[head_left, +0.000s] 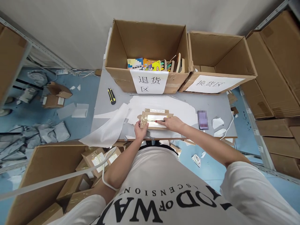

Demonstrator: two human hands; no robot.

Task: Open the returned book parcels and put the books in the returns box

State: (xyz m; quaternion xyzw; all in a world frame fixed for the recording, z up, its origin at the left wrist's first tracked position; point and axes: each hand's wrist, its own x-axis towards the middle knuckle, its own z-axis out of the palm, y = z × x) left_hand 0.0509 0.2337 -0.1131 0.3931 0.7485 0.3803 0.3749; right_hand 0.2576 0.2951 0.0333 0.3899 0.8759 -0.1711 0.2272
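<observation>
A small taped cardboard box (153,126) with a white label lies on the table, close to its front edge. My left hand (141,129) grips the left end of this box, fingers and thumb closed around its corner. In my right hand (174,124) is a slim dark pen (160,121) with a bit of red, its tip over the label; whether the tip touches, I cannot tell. White paper (187,107) lies under and behind the box. A yellow and black utility knife (112,96) rests to the left, apart from both hands.
At the table's back stand a large open carton (117,76) holding several books and a smaller open carton (241,70). A blurred purple phone (202,120) lies right. A loose white sheet (110,128) overhangs the left edge. Below left, a big carton (39,162) holds parcels.
</observation>
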